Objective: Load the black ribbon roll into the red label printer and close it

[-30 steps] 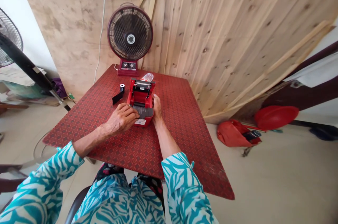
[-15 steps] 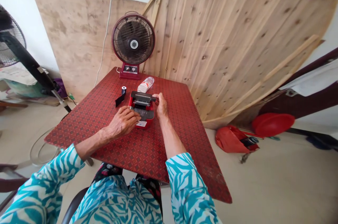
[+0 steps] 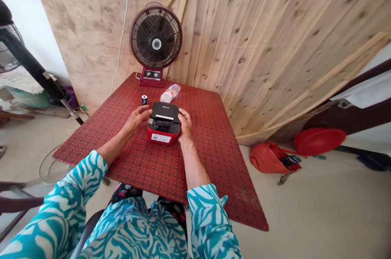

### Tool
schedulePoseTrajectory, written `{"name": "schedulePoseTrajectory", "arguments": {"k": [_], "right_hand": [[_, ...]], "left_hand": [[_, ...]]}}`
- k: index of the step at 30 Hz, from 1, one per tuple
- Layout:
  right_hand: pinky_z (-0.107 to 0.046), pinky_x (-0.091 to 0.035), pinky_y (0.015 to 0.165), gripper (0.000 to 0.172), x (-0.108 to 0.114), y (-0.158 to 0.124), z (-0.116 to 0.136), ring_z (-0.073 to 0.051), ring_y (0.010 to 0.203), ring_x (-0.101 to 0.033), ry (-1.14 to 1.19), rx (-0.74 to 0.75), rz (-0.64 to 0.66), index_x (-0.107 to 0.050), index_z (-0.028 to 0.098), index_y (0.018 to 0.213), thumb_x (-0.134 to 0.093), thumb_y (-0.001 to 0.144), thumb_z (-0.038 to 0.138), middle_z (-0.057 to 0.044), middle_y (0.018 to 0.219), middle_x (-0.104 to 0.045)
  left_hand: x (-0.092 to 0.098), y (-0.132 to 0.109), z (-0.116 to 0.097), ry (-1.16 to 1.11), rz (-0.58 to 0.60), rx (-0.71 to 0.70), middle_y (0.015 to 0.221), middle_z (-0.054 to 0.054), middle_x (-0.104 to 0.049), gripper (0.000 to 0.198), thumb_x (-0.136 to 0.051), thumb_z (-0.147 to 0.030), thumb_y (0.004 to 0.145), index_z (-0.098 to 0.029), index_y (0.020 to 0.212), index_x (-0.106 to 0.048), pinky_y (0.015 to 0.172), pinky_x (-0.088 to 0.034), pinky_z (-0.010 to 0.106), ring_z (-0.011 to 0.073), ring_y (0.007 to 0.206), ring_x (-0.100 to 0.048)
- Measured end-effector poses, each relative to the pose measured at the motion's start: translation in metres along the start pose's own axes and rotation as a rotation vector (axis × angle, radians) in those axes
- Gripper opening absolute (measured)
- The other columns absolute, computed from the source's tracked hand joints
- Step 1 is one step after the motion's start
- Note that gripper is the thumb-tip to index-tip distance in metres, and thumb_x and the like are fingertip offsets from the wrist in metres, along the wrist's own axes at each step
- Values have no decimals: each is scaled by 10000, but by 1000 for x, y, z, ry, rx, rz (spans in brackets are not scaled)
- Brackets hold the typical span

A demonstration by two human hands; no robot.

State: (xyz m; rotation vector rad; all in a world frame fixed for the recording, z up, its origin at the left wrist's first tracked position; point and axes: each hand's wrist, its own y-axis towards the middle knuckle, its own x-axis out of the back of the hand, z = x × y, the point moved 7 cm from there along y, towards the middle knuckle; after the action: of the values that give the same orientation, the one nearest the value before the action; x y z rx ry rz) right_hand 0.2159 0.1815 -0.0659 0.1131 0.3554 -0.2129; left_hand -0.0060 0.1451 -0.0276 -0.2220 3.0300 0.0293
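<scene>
A small red printer with a black lid [image 3: 163, 122] sits on the red patterned table [image 3: 146, 161], its lid down. My left hand [image 3: 137, 115] rests against the printer's left side, fingers curled on it. At the right side my right hand [image 3: 185, 124] presses against the box with fingers wrapped round its edge. A small black roll [image 3: 143, 99] stands just behind my left hand.
A clear plastic bottle [image 3: 170, 93] lies behind the printer. A dark red table fan [image 3: 155, 43] stands at the table's far edge, before wooden panels. A standing fan pole [image 3: 33, 71] leans at left. Red bag [image 3: 270, 158] and red basin [image 3: 319, 140] lie on the floor at right.
The printer's lid has gone from raised to down. My left hand moved from the front of the printer to its left side; the black strip by the roll is no longer seen.
</scene>
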Motion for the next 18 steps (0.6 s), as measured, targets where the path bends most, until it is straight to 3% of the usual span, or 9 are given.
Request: {"name": "schedulePoseTrajectory", "arguments": {"k": [4,11,15,18], "right_hand": [[-345,-547,870,373,1,-1,-2,-157,914,-666,2,6,10,-638,206,1069,-643,743,387,-25,1021,-730],[-338,-557,873,447,0,-3,-1,-159,962,-668,-19,-5,5,-602,226,1177,-625,747,347,-37,1152,-706],[-348,-548,896,460,1,-8,-4,-160,960,-665,-15,-24,-28,-600,219,1191,-615,756,366,-45,1163,-695],[-360,-517,964,465,5,-13,-6,-164,1057,-641,-69,41,-39,-591,214,1215,-544,823,460,-55,1217,-666]], "left_hand": [[-7,7,17,-126,16,151,1072,92,-708,658,-799,-431,597,-168,1170,-608,778,-515,310,198,897,-675],[-5,14,14,-3,88,111,1252,124,-639,693,-762,-349,604,-184,1248,-567,785,-535,331,220,979,-672],[-7,8,18,-15,91,97,1213,114,-673,656,-749,-380,658,-178,1257,-575,838,-539,353,235,1010,-672],[-12,-3,20,-86,159,107,1167,108,-708,641,-708,-455,736,-177,1298,-575,883,-528,369,254,1039,-671]]}}
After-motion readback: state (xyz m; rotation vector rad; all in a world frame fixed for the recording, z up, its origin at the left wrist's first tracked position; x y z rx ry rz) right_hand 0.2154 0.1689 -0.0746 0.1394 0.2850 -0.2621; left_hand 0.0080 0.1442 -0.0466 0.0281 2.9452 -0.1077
